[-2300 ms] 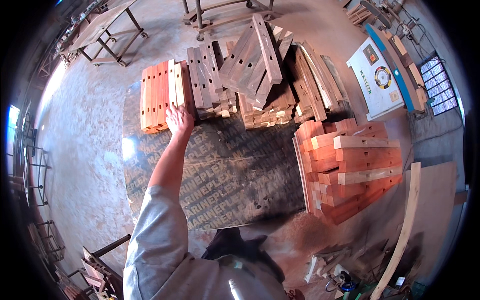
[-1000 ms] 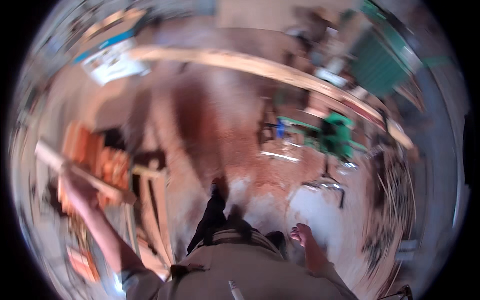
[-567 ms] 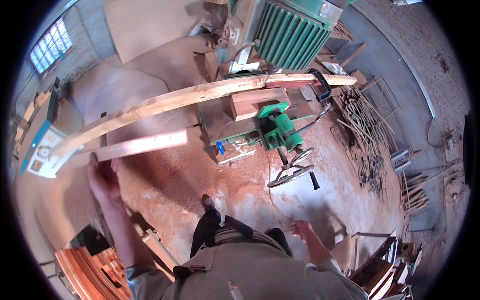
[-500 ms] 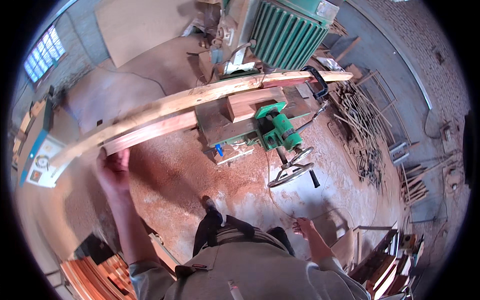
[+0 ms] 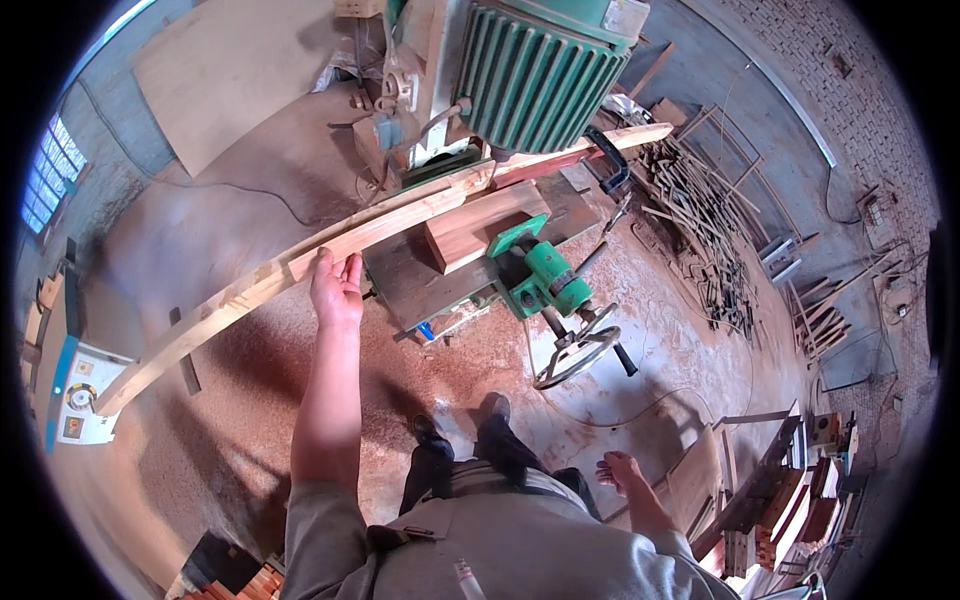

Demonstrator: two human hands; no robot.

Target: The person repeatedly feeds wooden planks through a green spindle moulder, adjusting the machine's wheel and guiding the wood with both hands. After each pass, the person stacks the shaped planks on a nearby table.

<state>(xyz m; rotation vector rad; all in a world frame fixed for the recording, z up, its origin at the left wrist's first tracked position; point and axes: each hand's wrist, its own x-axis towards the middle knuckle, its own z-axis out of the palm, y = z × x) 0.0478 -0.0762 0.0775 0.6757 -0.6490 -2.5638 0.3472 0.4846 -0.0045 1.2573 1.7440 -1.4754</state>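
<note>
My left hand [image 5: 337,288] grips the near left end of a short wooden strip [image 5: 400,223], fingers closed at its end. That strip lies along the front side of a long wooden rail [image 5: 190,333], which runs across a green machine's table [image 5: 400,284]. In front of the strip a reddish wooden block [image 5: 482,226] sits against the green clamp [image 5: 548,272] with its handwheel [image 5: 585,358]. My right hand [image 5: 618,472] hangs low beside my body, fingers loosely bent and apart, with nothing visible in it.
A ribbed green motor [image 5: 540,80] stands over the table. A black C-clamp [image 5: 608,160] grips the rail's right part. The rail's left end meets a white-and-blue cabinet [image 5: 85,395]. Scrap sticks [image 5: 700,235] are heaped at right; stacked boards [image 5: 785,515] lie at lower right.
My left hand has moved right and forward, sliding the short strip along the long rail toward the machine. The view has shifted a little. My right hand stays low at my side.
</note>
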